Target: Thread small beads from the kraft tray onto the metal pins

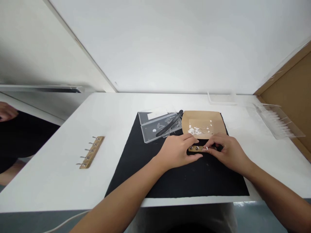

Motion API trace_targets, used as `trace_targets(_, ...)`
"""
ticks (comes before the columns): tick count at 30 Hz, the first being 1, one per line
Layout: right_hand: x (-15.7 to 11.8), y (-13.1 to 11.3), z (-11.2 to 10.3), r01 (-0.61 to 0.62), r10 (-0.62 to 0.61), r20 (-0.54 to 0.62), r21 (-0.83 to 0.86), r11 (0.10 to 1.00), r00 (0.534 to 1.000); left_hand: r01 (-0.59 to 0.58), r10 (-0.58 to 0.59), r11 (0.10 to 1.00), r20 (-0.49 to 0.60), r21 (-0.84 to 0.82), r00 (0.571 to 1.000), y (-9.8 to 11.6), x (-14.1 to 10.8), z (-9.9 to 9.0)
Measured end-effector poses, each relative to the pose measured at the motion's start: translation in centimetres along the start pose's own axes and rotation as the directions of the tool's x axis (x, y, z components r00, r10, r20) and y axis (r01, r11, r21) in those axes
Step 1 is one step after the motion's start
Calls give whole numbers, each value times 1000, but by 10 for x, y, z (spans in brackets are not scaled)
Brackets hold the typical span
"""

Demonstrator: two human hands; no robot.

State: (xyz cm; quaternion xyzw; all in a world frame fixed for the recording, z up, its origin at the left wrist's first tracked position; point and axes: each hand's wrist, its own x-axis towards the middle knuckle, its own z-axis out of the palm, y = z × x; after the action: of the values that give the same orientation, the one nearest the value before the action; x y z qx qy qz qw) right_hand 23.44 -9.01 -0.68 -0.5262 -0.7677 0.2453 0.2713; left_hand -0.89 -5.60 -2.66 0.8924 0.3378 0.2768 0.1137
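On a black mat point(184, 181), a small wooden strip point(195, 149) with round metal dots lies between my hands. My left hand point(178, 149) is curled round the strip's left end, thumb on the near side and fingers on the far side. At the strip's right part, my right hand point(224, 149) pinches a tiny white piece point(207, 148) between thumb and fingertips. Just beyond my hands stands a brown paper tray point(204, 116) holding many small white flakes. A dark curved nail file point(170, 123) rests across an open clear plastic case point(149, 132) with clear nail tips inside.
A wooden bar with several upright metal clips point(91, 152) stands on the white table point(73, 181) at left. Clear plastic trays point(277, 121) sit at the right, near a brown panel point(291, 74). Another person's hand point(7, 111) shows at the far left edge.
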Motion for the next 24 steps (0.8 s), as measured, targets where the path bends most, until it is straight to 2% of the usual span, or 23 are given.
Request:
trace_targets(4, 0, 2, 2, 12, -12, -4, -54, 998, 1000, 14, -16, 999, 63, 31, 998, 0, -1, 1)
trace_targets(11, 1, 10, 4, 130, -146, -70, -195, 972, 987, 68, -73, 997, 142, 42, 987, 2, 0, 3)
trace_targets(24, -5, 8, 11, 118, -130, -31, -247, 962, 991, 101, -111, 993, 198, 62, 974, 0, 0, 10)
